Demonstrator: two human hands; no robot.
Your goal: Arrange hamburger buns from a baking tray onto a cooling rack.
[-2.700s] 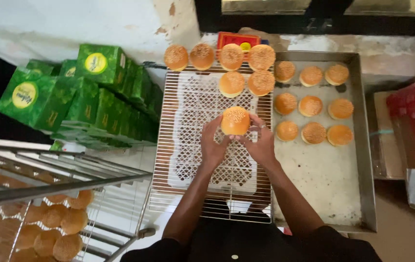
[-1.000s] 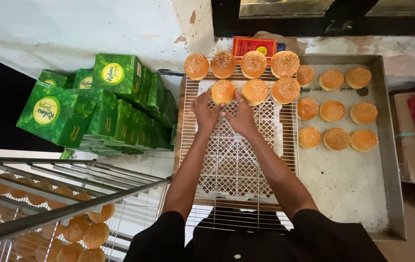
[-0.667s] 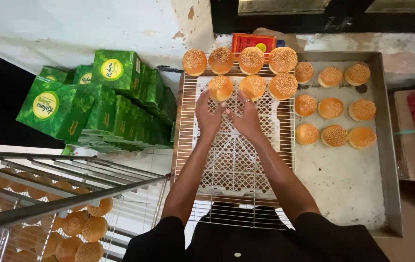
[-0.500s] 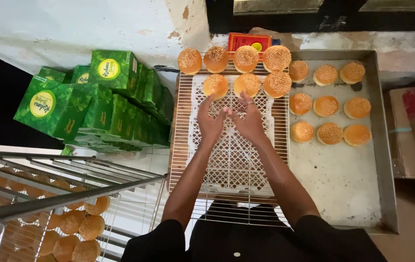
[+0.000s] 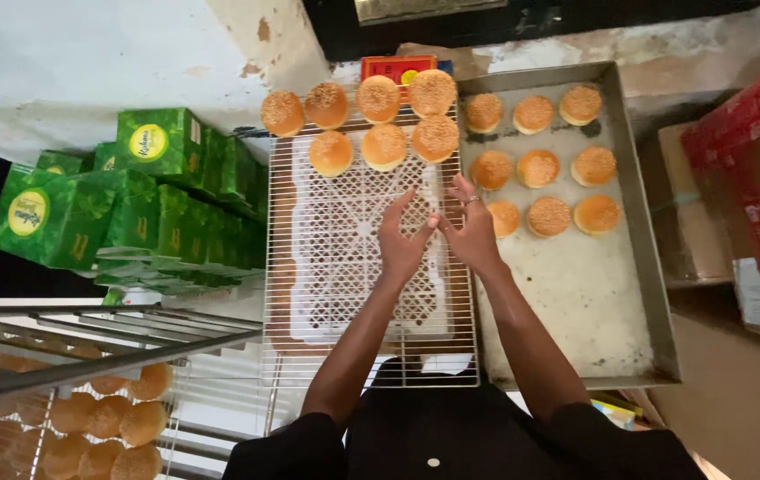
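My left hand and my right hand hover side by side over the wire cooling rack, fingers spread, holding nothing. Several sesame buns sit in two rows at the rack's far end. To the right, a metal baking tray holds several more sesame buns in its far half. My right hand is over the rack's right edge, closest to the bun at the tray's near left.
Green cartons are stacked left of the rack. A wire trolley shelf at lower left carries more buns. Red and brown boxes stand at the right. A small red box sits behind the rack.
A bun held in both hands was set on the rack's second row. Both hands, now holding nothing, have drawn back and shifted right toward the tray.
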